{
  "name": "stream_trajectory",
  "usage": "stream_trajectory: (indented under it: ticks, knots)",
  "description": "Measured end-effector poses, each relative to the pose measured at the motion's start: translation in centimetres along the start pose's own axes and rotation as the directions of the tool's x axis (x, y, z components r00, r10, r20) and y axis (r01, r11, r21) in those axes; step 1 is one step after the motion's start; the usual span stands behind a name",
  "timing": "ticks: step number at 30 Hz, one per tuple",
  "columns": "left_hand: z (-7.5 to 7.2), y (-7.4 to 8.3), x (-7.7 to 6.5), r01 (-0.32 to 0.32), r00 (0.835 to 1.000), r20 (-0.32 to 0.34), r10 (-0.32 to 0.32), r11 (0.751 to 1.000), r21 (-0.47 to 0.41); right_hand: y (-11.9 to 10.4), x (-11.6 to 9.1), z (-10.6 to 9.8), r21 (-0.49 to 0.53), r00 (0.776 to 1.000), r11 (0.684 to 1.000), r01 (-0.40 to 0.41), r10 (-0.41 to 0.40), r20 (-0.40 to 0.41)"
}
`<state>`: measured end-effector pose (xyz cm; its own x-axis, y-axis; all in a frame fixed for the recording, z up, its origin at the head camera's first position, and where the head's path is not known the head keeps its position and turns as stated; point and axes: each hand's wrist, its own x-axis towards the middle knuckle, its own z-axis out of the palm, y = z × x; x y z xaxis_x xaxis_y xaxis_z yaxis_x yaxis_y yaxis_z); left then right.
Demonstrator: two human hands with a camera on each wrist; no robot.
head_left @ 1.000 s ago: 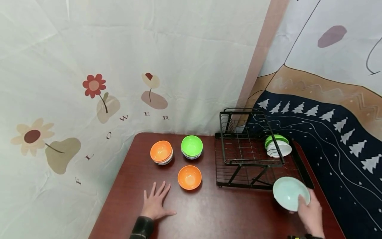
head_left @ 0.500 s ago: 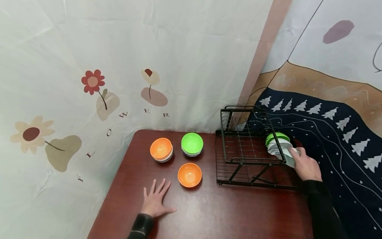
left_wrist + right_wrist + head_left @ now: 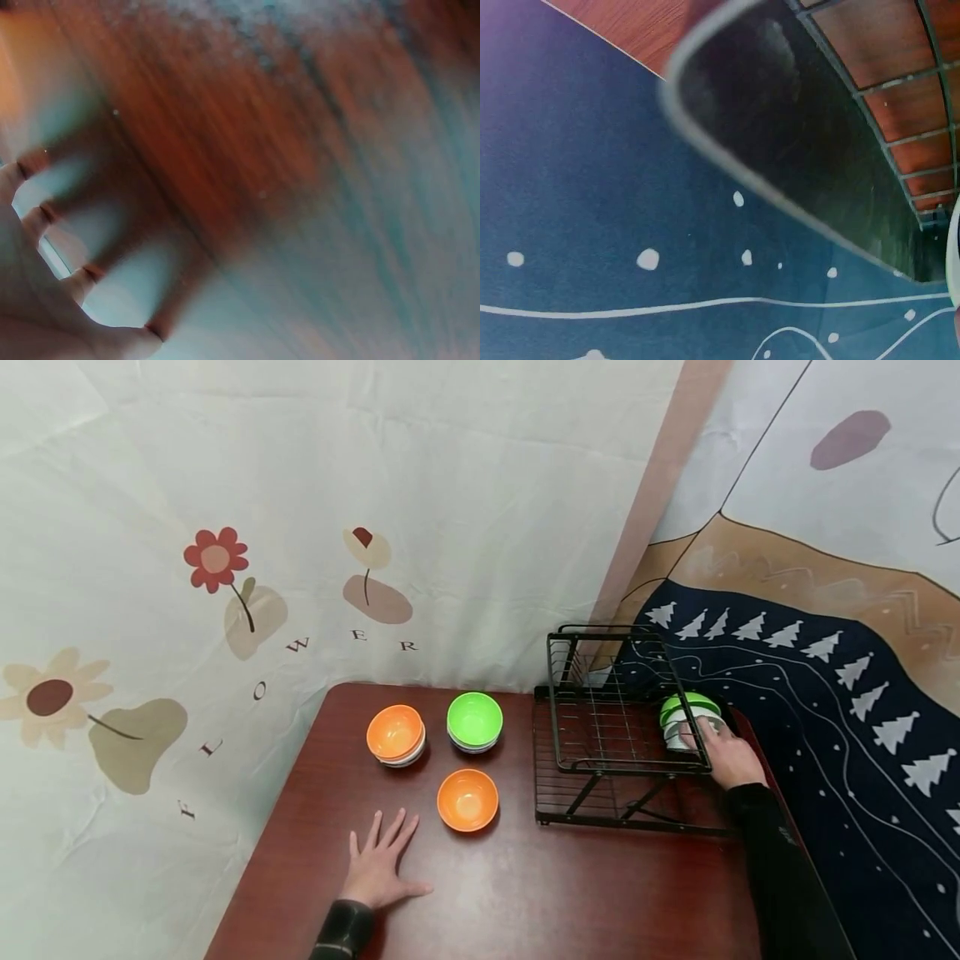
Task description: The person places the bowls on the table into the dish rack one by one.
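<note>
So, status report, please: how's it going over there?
Left fingers spread on the table. Right fingers against the pale bowls, grip unclear. Possible obstacle: the rack's upper tier, close alongside.

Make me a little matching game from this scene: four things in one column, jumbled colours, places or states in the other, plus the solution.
Things:
1. Left hand
2. Right hand
3. Front bowl
4. Rack

Descriptions:
a. black wire
b. orange
c. spread, palm down
d. at the rack's right end

Pairs: 1-c, 2-d, 3-b, 4-a
</note>
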<state>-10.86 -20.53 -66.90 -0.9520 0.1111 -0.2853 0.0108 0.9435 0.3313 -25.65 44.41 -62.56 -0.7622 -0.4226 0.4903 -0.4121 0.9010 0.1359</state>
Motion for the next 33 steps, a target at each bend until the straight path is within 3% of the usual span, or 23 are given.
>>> stream_trajectory:
  ticks: [7,14,33]
  knots:
    - [-0.1,0.0,-0.2,-0.001,1.0,0.002,0.001,1.0,-0.004,-0.4,-0.1,0.4,0.061,0.997,0.995,-0.078,0.077,0.017]
    - [-0.1,-0.2,-0.3,0.006,1.0,-0.001,-0.006,1.0,0.005,-0.2,0.8,0.0,0.022,0.997,1.0,-0.013,0.011,0.071]
    - [0.0,0.2,0.0,0.004,1.0,0.004,-0.004,1.0,0.0,-0.6,0.0,-0.2,0.12,0.99,0.987,-0.102,0.089,0.111]
